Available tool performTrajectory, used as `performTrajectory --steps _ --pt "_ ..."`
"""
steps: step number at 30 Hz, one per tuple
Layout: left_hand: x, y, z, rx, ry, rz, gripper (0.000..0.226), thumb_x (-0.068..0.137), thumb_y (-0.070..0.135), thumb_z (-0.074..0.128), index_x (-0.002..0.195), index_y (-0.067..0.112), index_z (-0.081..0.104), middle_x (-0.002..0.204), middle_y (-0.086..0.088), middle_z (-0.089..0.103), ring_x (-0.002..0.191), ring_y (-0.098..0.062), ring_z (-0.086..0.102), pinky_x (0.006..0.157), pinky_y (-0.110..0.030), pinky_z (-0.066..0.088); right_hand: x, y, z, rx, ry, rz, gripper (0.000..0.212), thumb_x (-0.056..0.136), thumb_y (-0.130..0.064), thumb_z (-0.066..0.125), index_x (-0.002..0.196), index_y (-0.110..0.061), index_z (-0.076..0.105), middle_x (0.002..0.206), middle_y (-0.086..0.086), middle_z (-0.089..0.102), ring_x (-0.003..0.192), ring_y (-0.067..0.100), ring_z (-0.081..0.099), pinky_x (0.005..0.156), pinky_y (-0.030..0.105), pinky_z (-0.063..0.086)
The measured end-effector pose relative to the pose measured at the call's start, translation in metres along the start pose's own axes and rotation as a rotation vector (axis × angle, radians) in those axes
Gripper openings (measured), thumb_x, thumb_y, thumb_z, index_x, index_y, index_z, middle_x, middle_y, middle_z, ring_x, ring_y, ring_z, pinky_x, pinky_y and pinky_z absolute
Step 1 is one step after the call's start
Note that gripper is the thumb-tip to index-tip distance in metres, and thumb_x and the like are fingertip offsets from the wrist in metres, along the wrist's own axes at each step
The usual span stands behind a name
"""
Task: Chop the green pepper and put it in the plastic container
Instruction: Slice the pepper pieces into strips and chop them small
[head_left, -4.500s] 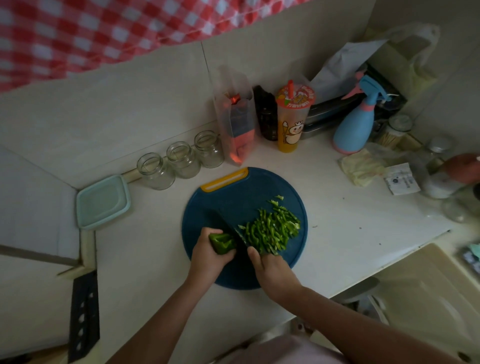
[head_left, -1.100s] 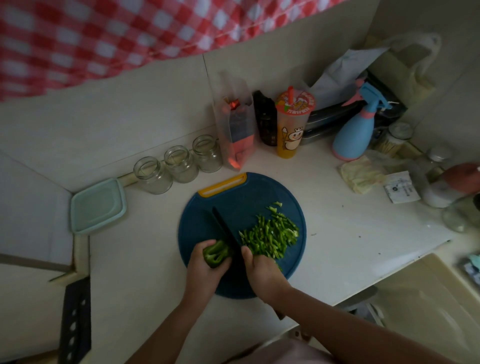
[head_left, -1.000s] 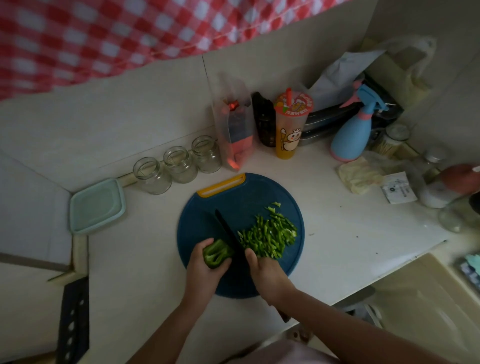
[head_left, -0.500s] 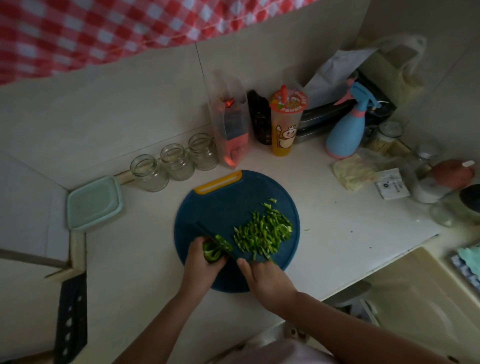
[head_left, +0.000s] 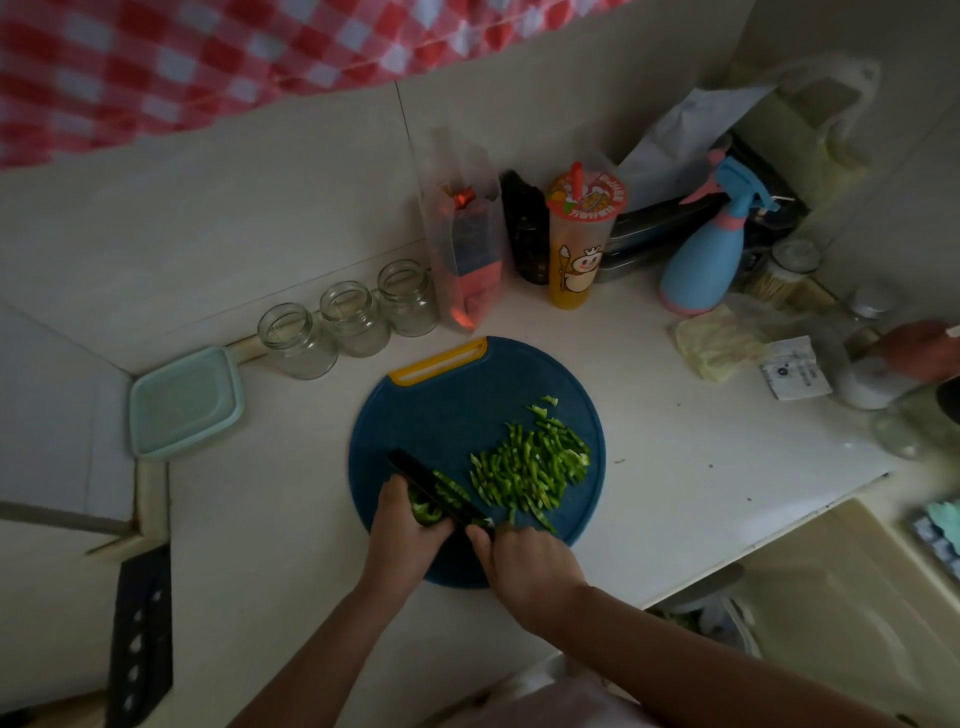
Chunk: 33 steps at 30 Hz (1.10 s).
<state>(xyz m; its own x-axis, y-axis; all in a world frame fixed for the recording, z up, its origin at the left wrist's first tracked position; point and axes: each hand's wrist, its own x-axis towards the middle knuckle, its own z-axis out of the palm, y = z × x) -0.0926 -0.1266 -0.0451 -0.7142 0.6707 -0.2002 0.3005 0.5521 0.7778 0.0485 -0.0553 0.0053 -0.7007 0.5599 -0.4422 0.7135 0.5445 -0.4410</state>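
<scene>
Your left hand (head_left: 402, 525) gripped the uncut green pepper piece (head_left: 426, 513), fingers curled over it, at the 7 o'clock part of the round blue cutting board (head_left: 457, 415). Your right hand (head_left: 527, 564) was clenched round the handle of the knife (head_left: 431, 480); the handle itself was hidden under the hand. The dark blade ran from that hand toward 10 o'clock and lay against the pepper piece on its 3 o'clock side. A few cut strips rested along the blade's far face.

The chopped pepper pile (head_left: 530, 467) lay on the board's 3 o'clock half, just beside the blade, with a few loose bits toward 1 o'clock. The board's yellow grip (head_left: 439, 361) sat at its 12 o'clock edge.

The plastic container (head_left: 184, 400), pale green and square, stood on the counter (head_left: 675, 467) at 9 o'clock from the board, well apart from it. Whether it held anything could not be told. Three glass jars (head_left: 353, 317) stood in a row at 11 o'clock from the board, and a blue spray bottle (head_left: 701, 260) stood at 2 o'clock.
</scene>
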Motion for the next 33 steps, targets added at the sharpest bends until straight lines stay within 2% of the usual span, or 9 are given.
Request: performTrajectory --steps 9,14,21,24,26,28,31,32,33 --pt "0.001 -0.006 0.003 0.044 0.017 -0.026 0.042 0.068 0.017 0.078 0.098 0.01 0.049 0.093 -0.007 0.057 0.087 -0.021 0.058 0.072 -0.031 0.046 0.012 -0.015 -0.005 -0.049 -0.054 0.021 0.056 0.102 -0.047 0.019 0.113 -0.008 0.056 0.116 0.013 0.062 0.105 0.032 0.06 0.083 0.036 0.047" --pt "0.003 -0.006 0.002 0.021 0.018 -0.033 0.045 0.068 0.019 0.079 0.102 0.011 0.051 0.094 -0.006 0.059 0.087 -0.019 0.059 0.075 -0.036 0.049 0.023 -0.022 -0.004 -0.055 -0.057 0.022 0.056 0.102 -0.048 0.018 0.112 -0.007 0.055 0.115 0.013 0.062 0.103 0.031 0.061 0.08 0.035 0.047" --pt "-0.007 0.002 0.0 0.057 0.022 0.064 0.026 0.079 0.022 0.07 0.084 0.014 0.046 0.085 -0.004 0.052 0.075 -0.017 0.054 0.056 -0.017 0.034 0.039 -0.03 -0.003 -0.025 -0.063 0.028 0.06 0.102 -0.048 0.016 0.108 -0.007 0.059 0.11 0.015 0.063 0.101 0.032 0.061 0.073 0.034 0.043" --pt "-0.009 0.0 0.0 0.043 0.009 0.059 0.032 0.074 0.024 0.075 0.091 0.016 0.049 0.09 -0.004 0.054 0.079 -0.017 0.056 0.059 -0.018 0.037 0.039 -0.029 -0.004 -0.02 -0.073 0.012 0.055 0.103 -0.043 0.016 0.115 -0.006 0.055 0.111 0.018 0.061 0.103 0.033 0.06 0.078 0.037 0.047" --pt "-0.009 0.002 -0.001 0.0 0.004 0.048 0.04 0.068 0.024 0.081 0.095 0.02 0.051 0.093 -0.001 0.057 0.083 -0.013 0.057 0.063 -0.017 0.04 0.033 -0.02 -0.001 0.048 -0.056 0.044 0.057 0.103 -0.044 0.014 0.118 -0.007 0.055 0.109 0.018 0.062 0.101 0.034 0.061 0.074 0.038 0.045" --pt "-0.01 0.003 0.0 -0.025 0.019 0.051 0.043 0.066 0.024 0.083 0.096 0.024 0.053 0.094 0.002 0.059 0.086 -0.011 0.057 0.067 -0.015 0.04 0.026 -0.009 0.001 0.164 -0.046 0.079 0.051 0.104 -0.037 0.014 0.132 -0.008 0.046 0.11 0.021 0.06 0.1 0.035 0.06 0.071 0.039 0.041" --pt "-0.01 -0.001 0.003 -0.016 0.048 0.061 0.046 0.066 0.023 0.083 0.102 0.019 0.055 0.098 0.001 0.059 0.09 -0.011 0.058 0.069 -0.012 0.039 0.017 0.005 0.002 0.333 -0.067 0.139 0.047 0.105 -0.018 0.017 0.15 -0.008 0.013 0.119 0.023 0.053 0.104 0.037 0.055 0.076 0.043 0.041" --pt "-0.01 -0.002 0.004 -0.013 0.055 0.061 0.047 0.066 0.023 0.083 0.105 0.017 0.056 0.099 0.0 0.059 0.091 -0.012 0.058 0.07 -0.012 0.04 0.015 0.01 0.002 0.342 -0.06 0.126 0.047 0.105 -0.02 0.017 0.15 -0.008 0.013 0.118 0.023 0.054 0.103 0.036 0.056 0.076 0.042 0.04" --pt "-0.01 -0.003 0.005 -0.014 0.062 0.062 0.048 0.066 0.022 0.083 0.106 0.016 0.056 0.1 0.0 0.059 0.091 -0.012 0.058 0.071 -0.014 0.04 0.012 0.012 0.002 0.353 -0.035 0.108 0.047 0.105 -0.025 0.017 0.147 -0.004 0.024 0.114 0.023 0.057 0.101 0.036 0.057 0.076 0.041 0.04"
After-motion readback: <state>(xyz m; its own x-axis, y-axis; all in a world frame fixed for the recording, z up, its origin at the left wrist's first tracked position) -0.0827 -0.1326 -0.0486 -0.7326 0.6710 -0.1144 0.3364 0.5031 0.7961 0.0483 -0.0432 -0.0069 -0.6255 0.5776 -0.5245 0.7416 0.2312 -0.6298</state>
